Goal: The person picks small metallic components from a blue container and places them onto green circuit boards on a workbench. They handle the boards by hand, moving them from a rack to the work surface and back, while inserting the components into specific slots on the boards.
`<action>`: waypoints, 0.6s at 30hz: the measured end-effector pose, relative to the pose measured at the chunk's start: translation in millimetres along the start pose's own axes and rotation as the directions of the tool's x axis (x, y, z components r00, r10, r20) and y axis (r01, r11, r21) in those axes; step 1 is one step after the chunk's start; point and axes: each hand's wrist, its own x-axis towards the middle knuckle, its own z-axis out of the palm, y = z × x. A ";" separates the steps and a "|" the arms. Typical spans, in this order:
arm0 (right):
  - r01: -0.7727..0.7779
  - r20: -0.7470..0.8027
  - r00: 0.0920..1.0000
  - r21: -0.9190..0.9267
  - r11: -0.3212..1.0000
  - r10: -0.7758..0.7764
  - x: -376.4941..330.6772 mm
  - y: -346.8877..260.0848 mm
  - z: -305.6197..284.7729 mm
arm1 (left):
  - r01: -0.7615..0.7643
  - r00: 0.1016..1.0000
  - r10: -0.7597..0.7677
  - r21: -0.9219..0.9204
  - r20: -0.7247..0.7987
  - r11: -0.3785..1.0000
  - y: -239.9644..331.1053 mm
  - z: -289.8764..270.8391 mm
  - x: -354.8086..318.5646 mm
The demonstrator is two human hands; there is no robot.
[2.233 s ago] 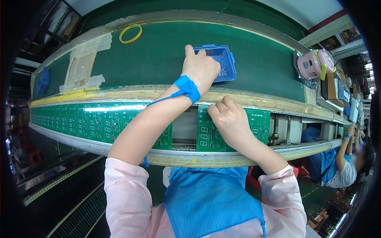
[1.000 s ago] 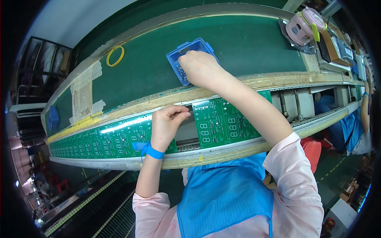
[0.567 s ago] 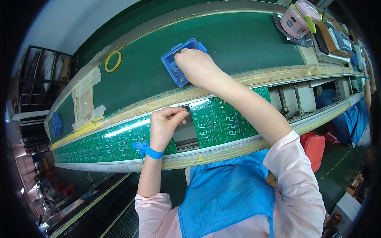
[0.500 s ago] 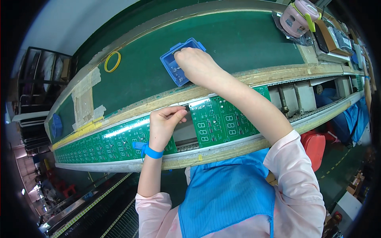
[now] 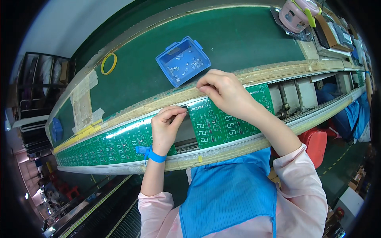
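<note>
My left hand point(image 5: 166, 129), with a blue strap point(image 5: 152, 154) round its wrist, is closed in a pinch. A small dark piece point(image 5: 185, 106) shows at its fingertips, by the upper left corner of a green circuit board point(image 5: 218, 125); its kind is unclear. My right hand point(image 5: 228, 93) hovers over that board's upper edge, thumb and fingers pinched together. Whatever they hold, if anything, is too small to make out. Just beyond it lies a blue bin point(image 5: 166, 73) with many small clear and silvery parts point(image 5: 196, 63) inside.
More green boards point(image 5: 103, 144) line the rail to the left. A chain track point(image 5: 295, 116) runs on at right. On the green bench point(image 5: 131, 75) lies a yellow tape ring point(image 5: 108, 64). A pink container point(image 5: 295, 18) stands far right; a red stool point(image 5: 315, 146) is below.
My right hand has come out of the blue bin and moved down and right, over the board. My left hand keeps its pinch at almost the same place.
</note>
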 end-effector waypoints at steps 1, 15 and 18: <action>-0.010 -0.009 1.000 0.004 1.000 0.010 -3.4 3.8 1.1 | 0.019 1.000 -0.020 -0.045 -0.010 0.999 -0.8 1.0 -1.0; 0.050 -0.054 0.997 -0.036 0.998 -0.052 -10.3 12.7 6.4 | -0.038 0.994 0.053 0.157 -0.097 0.987 -3.2 10.8 0.1; 0.050 -0.066 0.996 -0.034 0.998 -0.052 -11.1 12.5 6.0 | -0.226 0.968 0.251 0.403 -0.011 0.887 3.5 10.4 0.7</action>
